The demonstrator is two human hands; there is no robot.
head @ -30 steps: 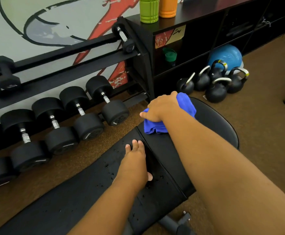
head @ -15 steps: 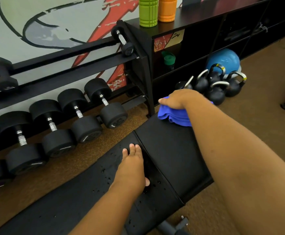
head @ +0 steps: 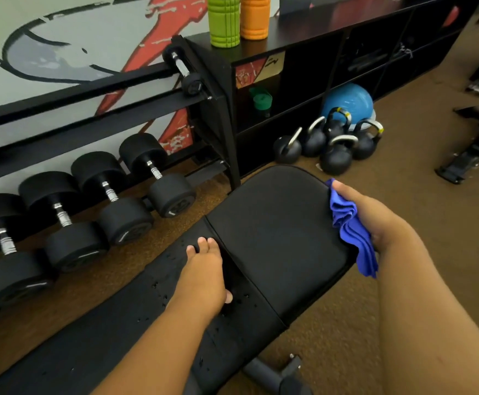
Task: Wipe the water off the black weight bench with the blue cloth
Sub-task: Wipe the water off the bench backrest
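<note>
Swept clear across, that blue cloth [head: 352, 232] — half a second ago it sat bunched at the far left corner of the seat pad, and now it's off the pad's right edge, hanging in folds beside the surface. Right hand [head: 375, 220] grips it, fingers curled round the bunched top, the loose tail drooping down past the rim of the black weight bench [head: 275, 232]. Cloth is just beside the pad's right side; whether it touches the edge, I cannot tell.

Left hand [head: 204, 275] hasn't budged: flat on the surface, fingers straight and together, planted right at the seam between the long back pad and the seat pad, well apart from the cloth. Water droplets [head: 158, 286] bead on the back pad around that hand. The seat pad looks dry and matte.

Beyond the bench's left side, a row of dumbbells [head: 135, 201] lines the low rack. Past the far end, kettlebells [head: 335, 146] cluster on the carpet beneath a black shelf unit [head: 318, 52], with green and orange foam rollers [head: 238, 18] on top.
</note>
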